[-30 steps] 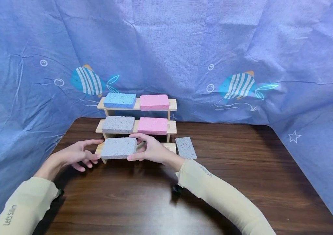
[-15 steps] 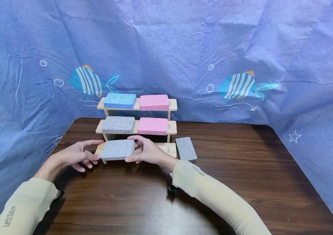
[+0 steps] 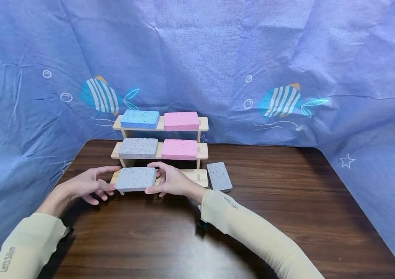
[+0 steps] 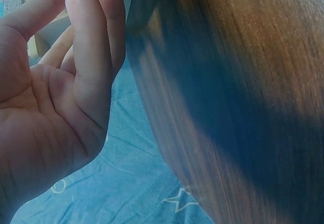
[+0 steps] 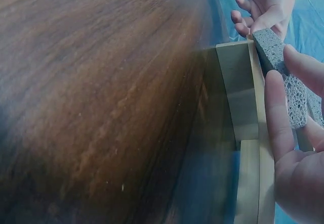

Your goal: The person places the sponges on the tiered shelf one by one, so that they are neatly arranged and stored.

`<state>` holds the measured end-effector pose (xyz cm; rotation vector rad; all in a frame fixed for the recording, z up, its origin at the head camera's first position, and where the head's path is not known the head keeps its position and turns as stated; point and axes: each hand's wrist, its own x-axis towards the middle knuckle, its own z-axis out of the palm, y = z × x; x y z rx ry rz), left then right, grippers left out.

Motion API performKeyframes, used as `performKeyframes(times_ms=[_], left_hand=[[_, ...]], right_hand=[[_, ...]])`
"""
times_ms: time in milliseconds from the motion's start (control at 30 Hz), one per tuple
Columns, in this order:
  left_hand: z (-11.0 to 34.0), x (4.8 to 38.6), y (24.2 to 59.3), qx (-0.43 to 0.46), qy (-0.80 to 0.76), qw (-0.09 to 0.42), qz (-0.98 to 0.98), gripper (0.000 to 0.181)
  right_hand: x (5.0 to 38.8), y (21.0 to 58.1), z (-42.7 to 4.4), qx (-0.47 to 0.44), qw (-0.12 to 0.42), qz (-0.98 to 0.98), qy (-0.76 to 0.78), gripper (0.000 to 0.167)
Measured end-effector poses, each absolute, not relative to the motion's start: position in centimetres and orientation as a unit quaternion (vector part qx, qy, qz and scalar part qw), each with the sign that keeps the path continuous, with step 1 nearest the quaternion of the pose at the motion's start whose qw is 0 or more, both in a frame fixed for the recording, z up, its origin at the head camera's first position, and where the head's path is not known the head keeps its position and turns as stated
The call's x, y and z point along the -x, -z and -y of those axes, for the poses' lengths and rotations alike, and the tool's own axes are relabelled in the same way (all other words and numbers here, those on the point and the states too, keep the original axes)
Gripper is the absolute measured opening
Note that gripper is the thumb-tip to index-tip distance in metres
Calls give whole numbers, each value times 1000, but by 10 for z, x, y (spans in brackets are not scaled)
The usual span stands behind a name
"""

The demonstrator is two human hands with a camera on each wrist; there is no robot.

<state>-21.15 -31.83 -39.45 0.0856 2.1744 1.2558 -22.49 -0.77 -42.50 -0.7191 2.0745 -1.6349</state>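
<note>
A light grey sponge (image 3: 136, 178) lies on the left part of the lowest tier of the wooden stand (image 3: 197, 177). My right hand (image 3: 171, 181) pinches its right end, thumb along the front edge and a finger at the back. In the right wrist view, the porous side of the sponge (image 5: 271, 47) shows beyond my thumb and finger. My left hand (image 3: 84, 185) is at the tier's left end, its fingers extended and the thumb tip by the sponge's front left corner. Whether it presses the wood or the sponge, I cannot tell.
On the middle tier sit a grey sponge (image 3: 138, 147) and a pink sponge (image 3: 179, 149). The top tier bears a blue sponge (image 3: 139, 119) and a pink sponge (image 3: 181, 121). Another grey sponge (image 3: 219, 176) leans against the stand's right side. A fish-print curtain (image 3: 218, 58) hangs behind the table (image 3: 270, 217).
My right hand has lowered the grey sponge slightly onto the lowest tier and shifted a little left. The grey sponge beside the stand has tipped slightly. My left hand has hardly moved.
</note>
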Motion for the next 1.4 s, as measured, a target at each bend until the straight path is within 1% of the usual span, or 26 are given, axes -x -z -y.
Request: performKeyframes(times_ms=[233,500,833,1400], left_hand=[[321,210,395,-30,-476,308,-823,87],[322,209,395,-31,-479,310,-821,85],[320,211,393,-35,-475,309,-823,88],[318,212,394,-40,-469,308,-827,88]], right_hand=[[224,425,11,263,201,-753,569,80],[224,423,12,247,204,-761,564,80],[224,422,13,222,199,-754,586,80],[223,425,11,229,183,-749,595,80]])
